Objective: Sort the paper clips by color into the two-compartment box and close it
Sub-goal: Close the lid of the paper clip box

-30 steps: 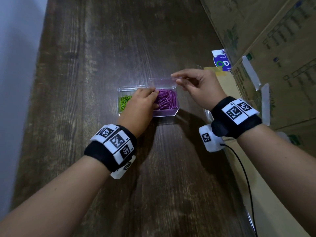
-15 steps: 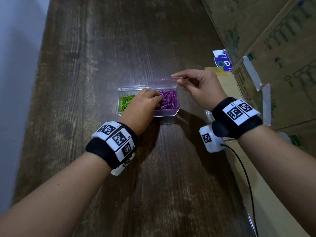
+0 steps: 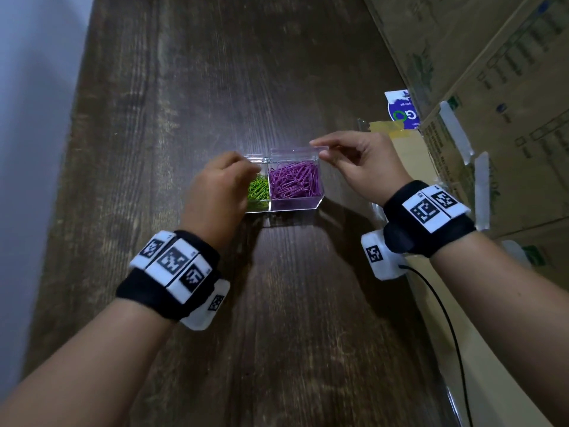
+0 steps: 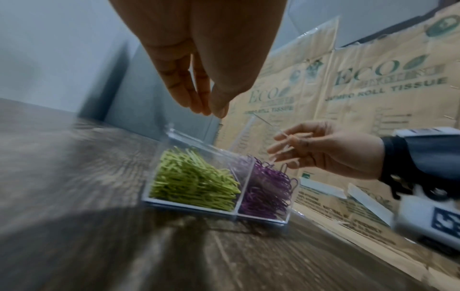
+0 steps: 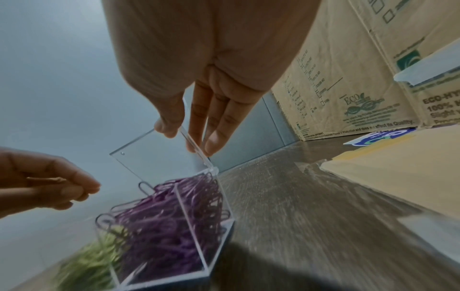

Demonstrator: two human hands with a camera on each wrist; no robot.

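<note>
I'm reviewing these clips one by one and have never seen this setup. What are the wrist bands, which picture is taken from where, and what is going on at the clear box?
No robot here: a person works bare-handed, wearing wrist bands that carry small cameras. The wide picture comes from a head camera; the other two look along each hand. On the wooden table stands a clear box with green paper clips in its left compartment and purple paper clips in the right. The right hand pinches the raised lid. The left hand hovers over the green side, seemingly holding nothing. Cardboard cartons stand alongside.
</note>
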